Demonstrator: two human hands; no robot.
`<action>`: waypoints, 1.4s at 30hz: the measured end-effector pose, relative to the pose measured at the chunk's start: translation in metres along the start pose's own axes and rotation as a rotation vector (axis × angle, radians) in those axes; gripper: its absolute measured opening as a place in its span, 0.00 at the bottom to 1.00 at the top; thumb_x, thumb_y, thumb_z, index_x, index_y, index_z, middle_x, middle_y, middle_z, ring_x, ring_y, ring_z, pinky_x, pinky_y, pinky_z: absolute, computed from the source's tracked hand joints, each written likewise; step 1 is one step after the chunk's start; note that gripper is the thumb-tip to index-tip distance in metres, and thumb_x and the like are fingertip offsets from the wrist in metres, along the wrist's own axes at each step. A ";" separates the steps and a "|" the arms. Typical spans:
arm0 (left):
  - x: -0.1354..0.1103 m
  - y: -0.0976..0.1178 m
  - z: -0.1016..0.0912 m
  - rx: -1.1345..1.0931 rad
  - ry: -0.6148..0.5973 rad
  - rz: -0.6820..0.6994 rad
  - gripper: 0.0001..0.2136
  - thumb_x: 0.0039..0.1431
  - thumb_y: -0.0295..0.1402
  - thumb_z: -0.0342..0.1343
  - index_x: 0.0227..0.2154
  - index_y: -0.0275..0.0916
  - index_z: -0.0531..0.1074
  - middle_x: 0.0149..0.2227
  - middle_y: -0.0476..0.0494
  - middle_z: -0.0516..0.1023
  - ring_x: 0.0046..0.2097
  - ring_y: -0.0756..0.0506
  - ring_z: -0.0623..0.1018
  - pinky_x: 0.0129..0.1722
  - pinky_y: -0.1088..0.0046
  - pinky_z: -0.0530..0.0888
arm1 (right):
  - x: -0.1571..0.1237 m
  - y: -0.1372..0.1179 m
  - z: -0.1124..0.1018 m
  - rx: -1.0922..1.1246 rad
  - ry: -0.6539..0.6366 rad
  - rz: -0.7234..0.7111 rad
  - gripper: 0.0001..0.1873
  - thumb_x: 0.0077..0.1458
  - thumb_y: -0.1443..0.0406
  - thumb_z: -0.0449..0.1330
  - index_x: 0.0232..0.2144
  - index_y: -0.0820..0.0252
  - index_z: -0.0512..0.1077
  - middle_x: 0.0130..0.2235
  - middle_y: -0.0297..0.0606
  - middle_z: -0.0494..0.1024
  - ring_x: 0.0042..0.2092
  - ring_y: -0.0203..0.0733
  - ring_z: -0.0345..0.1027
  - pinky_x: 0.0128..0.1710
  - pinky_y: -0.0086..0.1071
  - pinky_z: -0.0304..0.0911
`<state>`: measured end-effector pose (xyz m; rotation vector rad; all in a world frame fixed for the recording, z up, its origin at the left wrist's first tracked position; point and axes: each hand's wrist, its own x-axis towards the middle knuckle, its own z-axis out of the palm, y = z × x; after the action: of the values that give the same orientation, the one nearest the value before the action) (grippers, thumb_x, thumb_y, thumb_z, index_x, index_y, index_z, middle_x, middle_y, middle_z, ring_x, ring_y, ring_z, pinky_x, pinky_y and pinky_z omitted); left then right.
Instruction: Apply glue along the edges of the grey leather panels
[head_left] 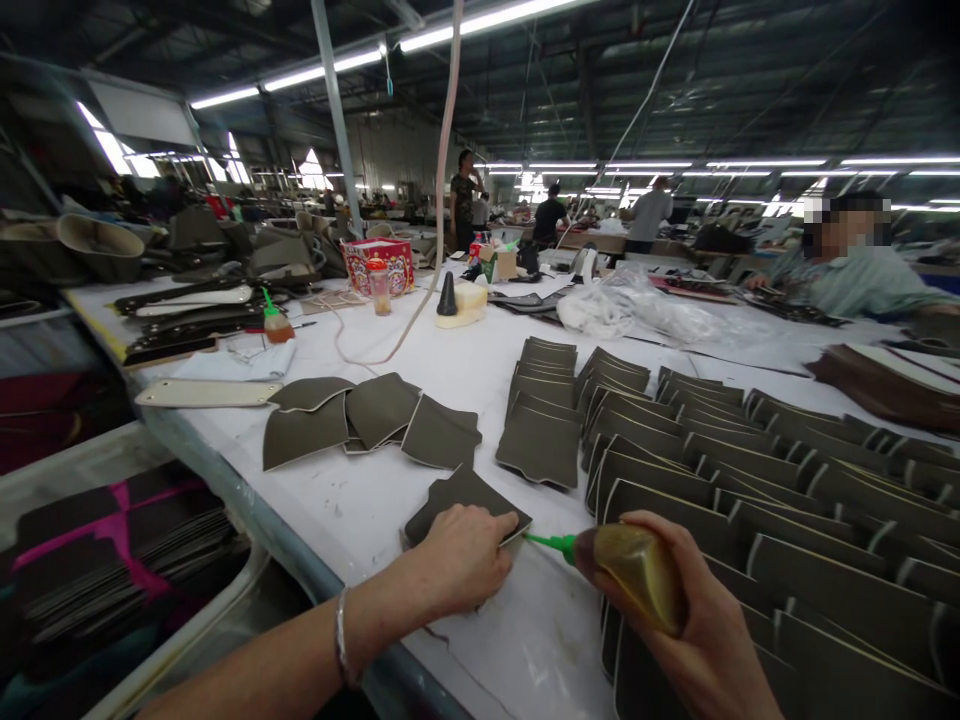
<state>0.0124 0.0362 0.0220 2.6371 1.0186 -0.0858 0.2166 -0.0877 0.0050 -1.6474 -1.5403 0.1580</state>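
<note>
My left hand point(469, 550) presses down on a dark grey-brown leather piece point(457, 492) on the white table, its index finger near the right edge and its other fingers bent under. My right hand point(701, 610) is wrapped round a squeeze bottle point(637, 575) of amber liquid, probably glue. The bottle is tilted sideways, and its thin green nozzle point(551, 541) points at the piece's right edge. Beyond my left hand lies a loose pile of similar leather pieces point(375, 415). To the right, overlapping rows of pieces point(675, 450) reach under my right forearm.
A second green-tipped bottle point(277, 322) stands at the back left near a pale strip point(206, 393). A hose point(442, 180) hangs down onto the table. Clear plastic point(637, 305) lies farther back. A co-worker point(855, 265) sits at the right. A bin point(255, 590) stands below the left table edge.
</note>
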 end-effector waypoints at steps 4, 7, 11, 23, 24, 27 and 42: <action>-0.002 0.001 -0.001 -0.020 -0.008 -0.007 0.23 0.57 0.30 0.44 0.54 0.44 0.70 0.40 0.38 0.80 0.42 0.36 0.80 0.41 0.59 0.74 | -0.001 0.002 -0.001 0.088 -0.033 0.079 0.21 0.57 0.53 0.62 0.50 0.49 0.64 0.41 0.32 0.75 0.36 0.42 0.73 0.35 0.29 0.67; -0.004 0.002 -0.001 -0.032 -0.011 -0.010 0.24 0.57 0.30 0.44 0.56 0.44 0.68 0.41 0.38 0.80 0.42 0.36 0.79 0.42 0.59 0.74 | -0.002 0.002 -0.001 0.110 -0.024 0.130 0.22 0.57 0.52 0.62 0.50 0.49 0.63 0.41 0.32 0.75 0.37 0.42 0.72 0.36 0.29 0.66; -0.007 0.000 0.001 -0.048 0.001 0.004 0.23 0.58 0.29 0.43 0.56 0.44 0.68 0.40 0.39 0.79 0.41 0.37 0.79 0.41 0.60 0.73 | -0.007 -0.008 0.001 0.202 -0.041 0.224 0.23 0.56 0.51 0.62 0.50 0.50 0.64 0.41 0.31 0.75 0.38 0.44 0.71 0.38 0.31 0.64; -0.009 -0.004 0.002 -0.053 0.024 0.034 0.23 0.59 0.29 0.43 0.57 0.43 0.67 0.40 0.40 0.79 0.41 0.37 0.79 0.41 0.60 0.73 | -0.016 -0.028 0.006 0.331 -0.050 0.363 0.23 0.53 0.50 0.62 0.48 0.50 0.65 0.40 0.29 0.75 0.38 0.44 0.70 0.39 0.32 0.61; -0.009 -0.004 0.002 -0.052 0.026 0.034 0.23 0.60 0.30 0.43 0.57 0.43 0.67 0.40 0.40 0.79 0.41 0.37 0.79 0.41 0.60 0.73 | -0.017 -0.031 0.007 0.334 -0.050 0.366 0.24 0.53 0.50 0.62 0.48 0.50 0.65 0.39 0.30 0.75 0.38 0.45 0.70 0.39 0.32 0.61; -0.009 -0.004 0.004 -0.054 0.023 0.029 0.23 0.60 0.30 0.42 0.58 0.43 0.66 0.40 0.39 0.79 0.41 0.36 0.79 0.41 0.60 0.74 | -0.018 -0.034 0.007 0.304 -0.027 0.371 0.24 0.52 0.50 0.63 0.47 0.51 0.65 0.40 0.31 0.75 0.40 0.45 0.69 0.39 0.31 0.62; -0.010 -0.006 0.008 -0.065 0.038 0.043 0.23 0.61 0.30 0.42 0.59 0.41 0.65 0.41 0.37 0.78 0.42 0.35 0.79 0.41 0.57 0.74 | -0.020 -0.019 0.007 0.380 -0.144 0.348 0.27 0.53 0.49 0.64 0.50 0.49 0.63 0.41 0.30 0.75 0.39 0.42 0.71 0.40 0.28 0.63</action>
<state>0.0013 0.0316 0.0145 2.6093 0.9595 0.0069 0.1931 -0.1042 0.0040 -1.6030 -1.2183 0.7237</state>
